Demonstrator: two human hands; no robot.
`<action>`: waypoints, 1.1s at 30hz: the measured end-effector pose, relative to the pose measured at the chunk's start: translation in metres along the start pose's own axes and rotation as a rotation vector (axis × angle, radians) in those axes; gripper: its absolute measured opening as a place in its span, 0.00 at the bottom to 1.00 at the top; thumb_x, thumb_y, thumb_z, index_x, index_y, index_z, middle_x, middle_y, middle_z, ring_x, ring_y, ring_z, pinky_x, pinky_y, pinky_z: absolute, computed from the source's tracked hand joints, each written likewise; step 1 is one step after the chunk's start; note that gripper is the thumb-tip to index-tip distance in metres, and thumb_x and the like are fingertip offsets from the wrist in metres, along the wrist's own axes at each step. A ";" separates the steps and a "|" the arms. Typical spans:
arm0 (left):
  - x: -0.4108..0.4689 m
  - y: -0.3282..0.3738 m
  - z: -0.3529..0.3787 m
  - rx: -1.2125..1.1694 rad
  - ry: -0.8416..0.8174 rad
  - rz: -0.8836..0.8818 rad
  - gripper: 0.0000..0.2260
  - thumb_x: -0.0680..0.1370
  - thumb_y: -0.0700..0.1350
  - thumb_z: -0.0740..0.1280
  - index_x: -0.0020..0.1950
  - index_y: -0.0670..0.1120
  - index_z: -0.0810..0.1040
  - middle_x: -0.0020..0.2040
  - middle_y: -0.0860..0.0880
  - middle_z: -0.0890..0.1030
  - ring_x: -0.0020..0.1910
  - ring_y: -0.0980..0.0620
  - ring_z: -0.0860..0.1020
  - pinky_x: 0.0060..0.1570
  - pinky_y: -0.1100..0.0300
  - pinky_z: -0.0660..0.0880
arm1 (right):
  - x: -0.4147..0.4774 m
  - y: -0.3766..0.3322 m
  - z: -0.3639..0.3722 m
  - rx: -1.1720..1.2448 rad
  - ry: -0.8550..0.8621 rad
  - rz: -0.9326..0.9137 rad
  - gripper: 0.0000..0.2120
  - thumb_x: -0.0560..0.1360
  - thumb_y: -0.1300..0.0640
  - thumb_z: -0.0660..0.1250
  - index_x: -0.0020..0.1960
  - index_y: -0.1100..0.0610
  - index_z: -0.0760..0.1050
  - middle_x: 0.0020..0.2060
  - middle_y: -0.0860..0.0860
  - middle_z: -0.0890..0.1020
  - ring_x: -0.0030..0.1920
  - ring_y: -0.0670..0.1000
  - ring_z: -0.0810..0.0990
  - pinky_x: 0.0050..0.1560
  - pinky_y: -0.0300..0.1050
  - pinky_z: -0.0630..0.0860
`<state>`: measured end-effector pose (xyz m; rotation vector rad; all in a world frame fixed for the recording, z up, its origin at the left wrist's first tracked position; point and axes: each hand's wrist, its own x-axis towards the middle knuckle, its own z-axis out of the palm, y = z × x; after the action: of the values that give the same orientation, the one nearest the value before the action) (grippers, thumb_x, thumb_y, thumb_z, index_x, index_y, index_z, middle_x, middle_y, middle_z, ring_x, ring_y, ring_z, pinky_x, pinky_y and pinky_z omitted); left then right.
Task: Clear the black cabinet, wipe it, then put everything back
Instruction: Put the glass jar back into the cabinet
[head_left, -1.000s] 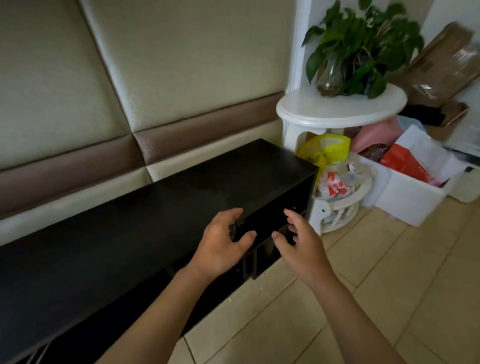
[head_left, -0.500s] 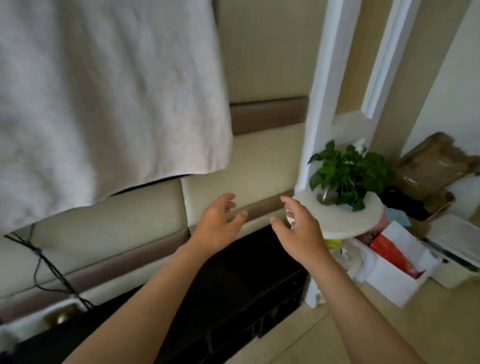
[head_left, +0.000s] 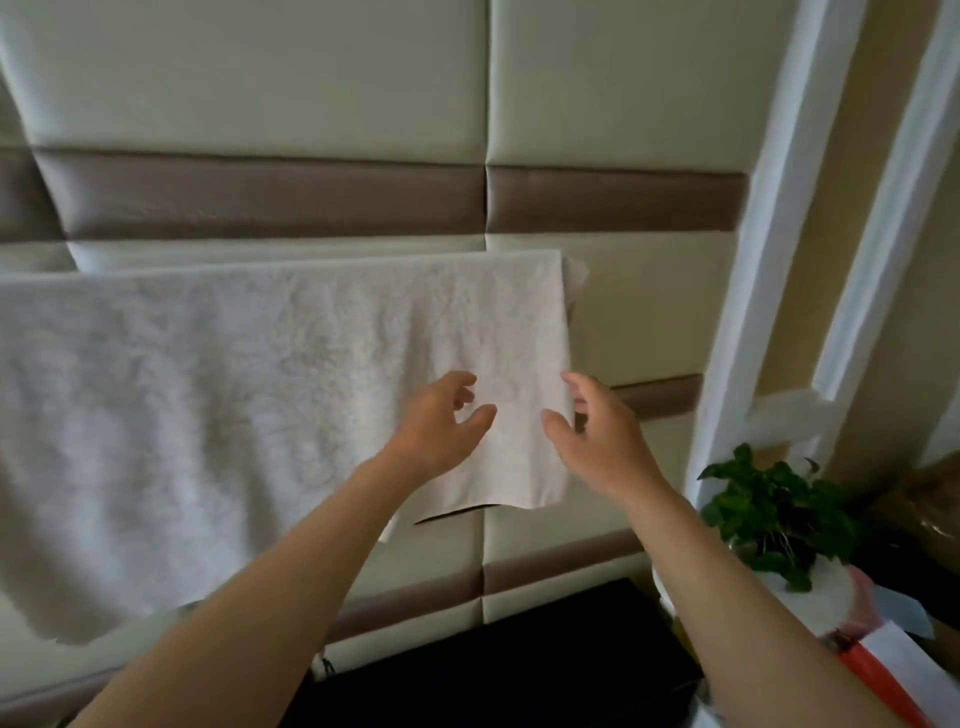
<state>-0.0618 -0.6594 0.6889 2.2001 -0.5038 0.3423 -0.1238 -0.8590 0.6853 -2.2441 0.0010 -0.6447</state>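
**Both hands raised at the hanging towel, cabinet below**

Head view: a white towel (head_left: 234, 389) hangs spread in front of the padded wall (head_left: 260, 78), its top edge running level and its right corner low. The left hand (head_left: 436, 426) is up in front of the towel's right part, fingers loosely curled and gripping nothing. The right hand (head_left: 597, 436) is at the towel's right edge, thumb (head_left: 550, 418) over the cloth and fingers at the edge, with a gap between them, so nothing is pinched. The black cabinet (head_left: 519, 670) sits at the bottom against the wall, under both forearms; only part of its top shows. To its right a green plant (head_left: 769, 519) stands on a white stand (head_left: 831, 603), beside the white door frame (head_left: 753, 260)
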 end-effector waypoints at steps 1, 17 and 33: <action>-0.002 0.001 -0.014 0.003 0.015 0.008 0.23 0.79 0.54 0.68 0.72 0.48 0.71 0.59 0.52 0.78 0.59 0.53 0.76 0.61 0.57 0.74 | -0.002 -0.013 0.004 0.025 0.010 -0.016 0.27 0.78 0.48 0.68 0.74 0.50 0.67 0.68 0.51 0.74 0.68 0.51 0.74 0.68 0.52 0.72; -0.117 -0.023 -0.119 0.107 0.096 -0.044 0.22 0.79 0.53 0.69 0.71 0.47 0.72 0.59 0.52 0.78 0.57 0.53 0.77 0.61 0.56 0.75 | -0.091 -0.120 0.074 0.070 -0.166 -0.130 0.28 0.79 0.45 0.64 0.77 0.48 0.62 0.72 0.50 0.70 0.70 0.51 0.71 0.68 0.51 0.71; -0.266 -0.091 -0.250 0.209 0.255 -0.271 0.21 0.78 0.52 0.70 0.70 0.48 0.73 0.56 0.54 0.77 0.57 0.53 0.77 0.59 0.57 0.74 | -0.179 -0.238 0.158 0.095 -0.370 -0.289 0.28 0.79 0.47 0.65 0.76 0.52 0.64 0.70 0.54 0.72 0.69 0.54 0.72 0.66 0.50 0.70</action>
<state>-0.2726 -0.3480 0.6733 2.3447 -0.0299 0.5391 -0.2562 -0.5492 0.6813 -2.2575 -0.5343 -0.3590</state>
